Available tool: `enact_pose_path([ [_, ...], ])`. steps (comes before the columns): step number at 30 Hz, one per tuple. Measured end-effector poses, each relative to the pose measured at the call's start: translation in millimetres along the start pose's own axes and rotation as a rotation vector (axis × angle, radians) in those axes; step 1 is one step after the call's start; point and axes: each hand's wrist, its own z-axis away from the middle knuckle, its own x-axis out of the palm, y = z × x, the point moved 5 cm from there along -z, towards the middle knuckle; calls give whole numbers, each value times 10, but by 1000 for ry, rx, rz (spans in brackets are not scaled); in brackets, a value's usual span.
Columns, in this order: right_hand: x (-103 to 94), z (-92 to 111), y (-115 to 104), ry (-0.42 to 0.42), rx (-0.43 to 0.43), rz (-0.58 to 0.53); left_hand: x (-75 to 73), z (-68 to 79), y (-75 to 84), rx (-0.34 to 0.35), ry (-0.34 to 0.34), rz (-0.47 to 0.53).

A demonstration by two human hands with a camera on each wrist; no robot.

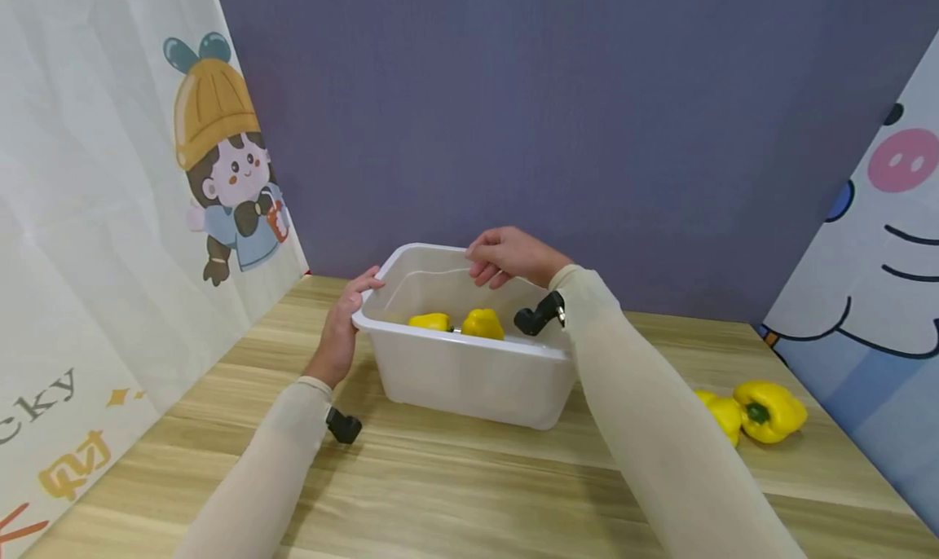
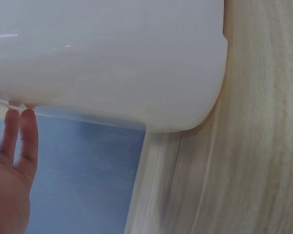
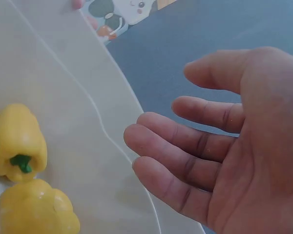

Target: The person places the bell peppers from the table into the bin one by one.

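A white plastic bin (image 1: 469, 376) stands on the table, and my left hand (image 1: 343, 327) grips its left rim. In the left wrist view, fingers (image 2: 28, 141) of that hand reach up to the rim from outside. Yellow bell peppers lie inside: one pepper (image 1: 482, 323) near the middle and another pepper (image 1: 431, 322) to its left. The right wrist view shows a pepper (image 3: 22, 141) with a green stem, a second pepper (image 3: 36, 209) below it, and part of another at the edge. Over the bin's far rim hovers my right hand (image 1: 517, 256), holding nothing, its fingers loosely bent.
Two more yellow bell peppers lie on the wooden table (image 1: 469, 486) at the right: a whole pepper (image 1: 770, 412) and a pepper (image 1: 720, 416) partly hidden by my right sleeve. A dark blue-grey panel (image 1: 513, 119) rises behind the bin, with printed sheets on both sides.
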Motion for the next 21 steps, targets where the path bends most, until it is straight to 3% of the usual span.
enact_pose_path([
  [8,-23,45,-61,-3,-37,-44,-25,13,-21,-2,-6,-15],
  [21,-53,189,-141,-32,-81,-4,-25,8,-27,12,-10,-18],
])
